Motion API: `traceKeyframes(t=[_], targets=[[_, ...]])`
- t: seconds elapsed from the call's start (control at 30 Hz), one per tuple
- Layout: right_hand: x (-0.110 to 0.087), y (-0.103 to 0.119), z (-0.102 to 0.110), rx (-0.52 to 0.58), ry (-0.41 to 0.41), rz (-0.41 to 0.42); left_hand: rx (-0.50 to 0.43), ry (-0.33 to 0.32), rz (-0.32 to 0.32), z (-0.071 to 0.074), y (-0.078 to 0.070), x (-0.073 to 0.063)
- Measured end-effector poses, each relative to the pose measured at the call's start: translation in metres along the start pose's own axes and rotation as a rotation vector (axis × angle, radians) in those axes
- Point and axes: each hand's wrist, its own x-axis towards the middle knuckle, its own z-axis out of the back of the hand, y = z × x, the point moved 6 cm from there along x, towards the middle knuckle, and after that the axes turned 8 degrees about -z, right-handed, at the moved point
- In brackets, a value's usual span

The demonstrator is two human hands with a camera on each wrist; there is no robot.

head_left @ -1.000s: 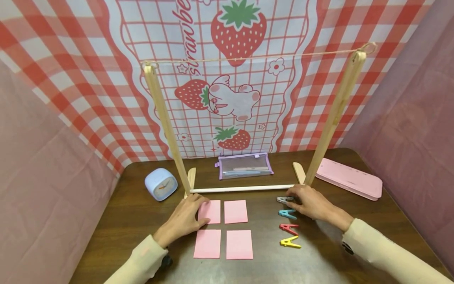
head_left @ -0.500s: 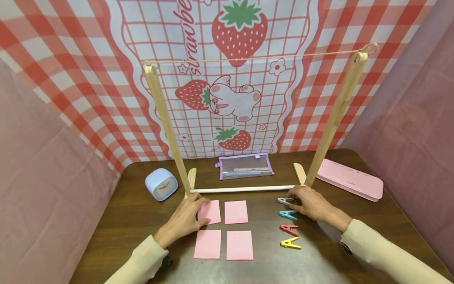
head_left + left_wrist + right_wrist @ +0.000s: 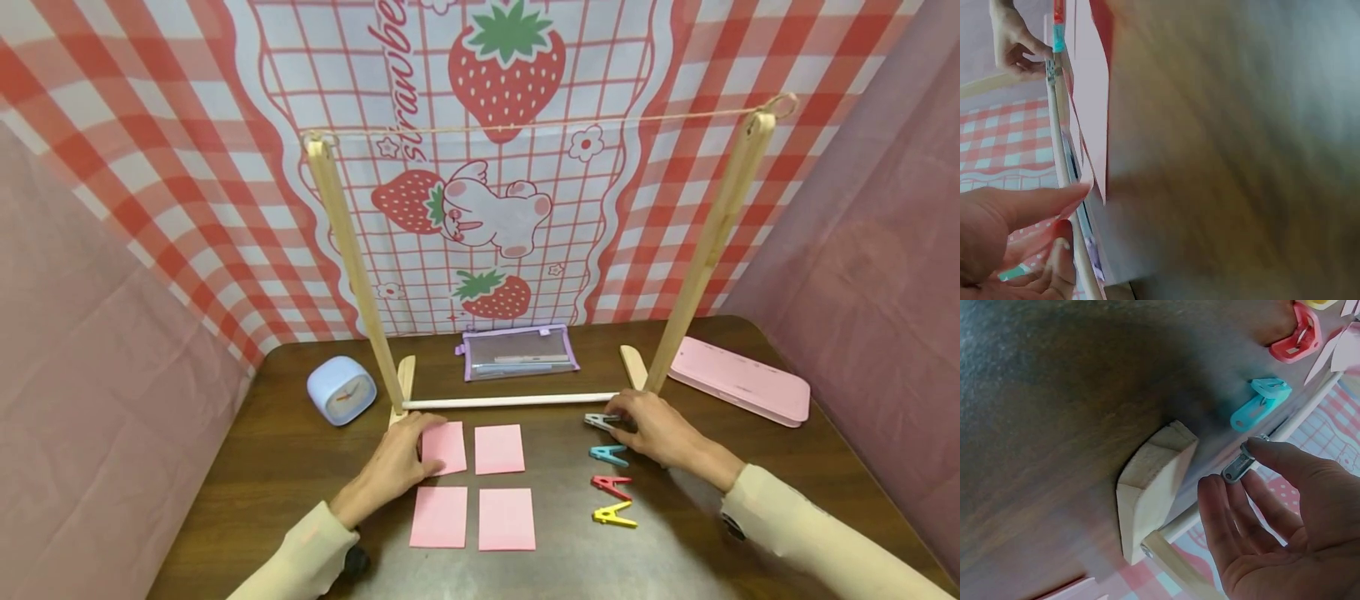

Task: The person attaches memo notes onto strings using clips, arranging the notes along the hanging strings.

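Note:
In the head view, four-square rows of pink paper squares lie on the table, and my left hand (image 3: 392,458) is at the far left square (image 3: 448,448). The left wrist view shows my thumb and fingers pinching this paper's edge (image 3: 1087,178), which bends up from the table. My right hand (image 3: 656,427) holds a grey clothespin (image 3: 597,421) between thumb and fingers; in the right wrist view the grey clothespin (image 3: 1237,469) sits at the fingertips. Toward me lie a blue clothespin (image 3: 607,454), a red one (image 3: 611,487) and a yellow one (image 3: 615,514).
A wooden frame has two posts (image 3: 352,267) (image 3: 708,258), a string (image 3: 540,126) across the top and a white rod (image 3: 510,402) low down. Around it are a blue clock (image 3: 341,390), a purple mesh pouch (image 3: 517,352) and a pink case (image 3: 738,381).
The pinched paper has turned slightly and its left edge shows more. The grey clothespin has shifted slightly left and away with my right fingers.

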Motion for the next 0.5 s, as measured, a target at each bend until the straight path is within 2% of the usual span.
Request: traceKeyframes(t=[0.2,0.33,0.5], targets=[[0.001,0.007,0.003,0.047,-0.030,0.034,-0.093,-0.016,0.070,0.002,0.001,0.003],[0.001,0.012,0.006,0.088,-0.031,0.043,-0.111,-0.040,0.083,0.005,0.000,0.005],[0.002,0.018,0.009,0.087,-0.042,0.070,-0.230,-0.097,0.073,0.009,-0.004,0.007]])
